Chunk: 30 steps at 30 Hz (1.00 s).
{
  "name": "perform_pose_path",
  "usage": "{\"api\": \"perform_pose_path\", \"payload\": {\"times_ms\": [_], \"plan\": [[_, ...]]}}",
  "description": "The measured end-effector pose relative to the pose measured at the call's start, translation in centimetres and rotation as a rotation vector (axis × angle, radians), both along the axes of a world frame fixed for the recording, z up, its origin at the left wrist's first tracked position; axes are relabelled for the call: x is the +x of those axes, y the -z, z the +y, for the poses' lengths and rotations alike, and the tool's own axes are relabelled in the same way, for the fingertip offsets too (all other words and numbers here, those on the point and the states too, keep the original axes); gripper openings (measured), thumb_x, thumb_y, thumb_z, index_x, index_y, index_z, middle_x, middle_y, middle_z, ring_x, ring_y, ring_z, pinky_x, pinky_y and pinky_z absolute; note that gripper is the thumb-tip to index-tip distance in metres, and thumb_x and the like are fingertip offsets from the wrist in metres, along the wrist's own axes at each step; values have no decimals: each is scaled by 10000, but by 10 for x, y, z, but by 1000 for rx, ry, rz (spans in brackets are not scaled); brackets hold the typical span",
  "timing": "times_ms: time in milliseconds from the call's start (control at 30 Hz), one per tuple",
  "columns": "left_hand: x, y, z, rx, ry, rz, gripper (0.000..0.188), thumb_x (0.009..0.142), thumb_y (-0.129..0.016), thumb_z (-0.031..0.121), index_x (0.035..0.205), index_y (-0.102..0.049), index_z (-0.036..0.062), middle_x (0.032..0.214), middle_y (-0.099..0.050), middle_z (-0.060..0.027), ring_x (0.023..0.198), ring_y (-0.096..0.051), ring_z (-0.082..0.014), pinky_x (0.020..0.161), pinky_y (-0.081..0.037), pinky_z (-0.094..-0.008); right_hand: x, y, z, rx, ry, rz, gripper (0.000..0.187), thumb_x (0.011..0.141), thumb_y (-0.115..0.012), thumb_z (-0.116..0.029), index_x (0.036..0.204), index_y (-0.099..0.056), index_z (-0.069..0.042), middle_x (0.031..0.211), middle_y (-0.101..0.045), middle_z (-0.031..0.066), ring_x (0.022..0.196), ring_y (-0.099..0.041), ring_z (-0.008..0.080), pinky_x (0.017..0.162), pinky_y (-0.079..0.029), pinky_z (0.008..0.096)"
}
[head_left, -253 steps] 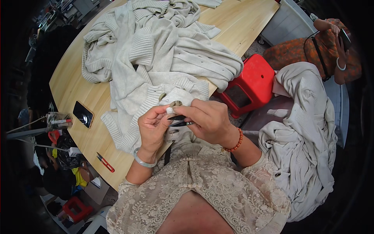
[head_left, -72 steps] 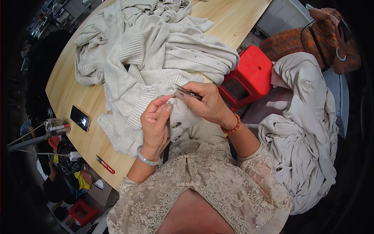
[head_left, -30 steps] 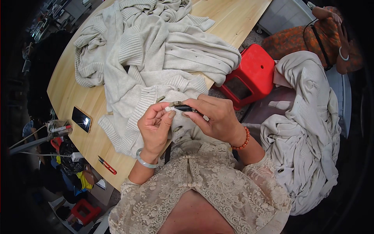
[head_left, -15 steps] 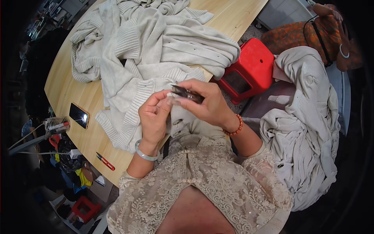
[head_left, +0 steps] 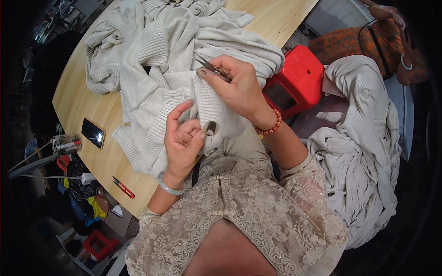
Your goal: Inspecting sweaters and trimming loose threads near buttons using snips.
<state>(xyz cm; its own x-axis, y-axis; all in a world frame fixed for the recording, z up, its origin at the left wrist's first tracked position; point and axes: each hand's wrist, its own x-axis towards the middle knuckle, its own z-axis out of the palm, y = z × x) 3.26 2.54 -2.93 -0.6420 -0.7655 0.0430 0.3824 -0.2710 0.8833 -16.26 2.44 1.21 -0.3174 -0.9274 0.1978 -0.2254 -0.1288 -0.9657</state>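
My right hand (head_left: 239,87) is closed around dark thread snips (head_left: 212,69), their blades pointing up and left above a light grey knit garment (head_left: 208,99). Part of that garment rises between my hands, and the rest runs down over my lap. At its edge is a dark, shiny round button (head_left: 210,128). My left hand (head_left: 182,143) has its thumb at the garment edge beside this button, the index finger raised and the other fingers curled. More pale knitwear (head_left: 170,41) is heaped on the wooden table (head_left: 73,99) beyond.
A phone (head_left: 93,133) and red-handled snips (head_left: 123,187) lie on the table at left. To the right stand a red stool (head_left: 301,73) and a big pile of pale knits (head_left: 354,156). Another person in orange patterned clothing (head_left: 340,46) is at the far right.
My hands have drawn apart: the right one, with the snips, went up, and the left went slightly down. The button and garment edge now show between them.
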Motion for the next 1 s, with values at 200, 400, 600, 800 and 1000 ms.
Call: {"api": "perform_pose_path", "payload": {"times_ms": [200,400,600,800,1000], "plan": [[-14,-19,-2,90,-131,167,711,921,-606,-52,1511,-212,9,1192,-617,-166,1087,-614,-163,974,-478,-287,-5,20,12,33,-98,-25,296,903,-652,-75,1182,-650,26,946,-706,86,822,-597,54,710,-483,227],[-13,-9,-7,-17,-138,99,457,936,-592,-65,1377,-472,-67,1261,-600,-129,1123,-597,-138,988,-469,-259,-1,6,48,-319,-189,402,416,724,-738,0,1134,-691,-53,1048,-687,89,835,-689,203,679,-541,274],[-12,-16,-6,-49,-103,-15,449,939,-602,-51,1377,-498,-65,1104,-641,-62,973,-599,-70,867,-469,-191,-5,0,52,-248,-153,584,405,691,-688,33,1084,-693,-61,943,-673,106,754,-684,211,584,-530,286],[-10,-22,-3,-210,-71,-210,474,920,-644,-34,1377,-518,-38,1005,-630,-11,880,-560,-38,791,-447,-173,-6,10,47,-243,-191,331,269,723,-658,34,986,-673,-21,810,-623,89,646,-612,211,554,-467,290],[-9,-12,-6,-211,-83,-241,386,914,-659,-29,1288,-568,-48,1001,-643,-18,873,-583,-52,803,-465,-187,-9,16,49,-207,-218,270,205,742,-676,29,945,-663,-3,770,-598,89,633,-574,208,565,-442,297]]}}
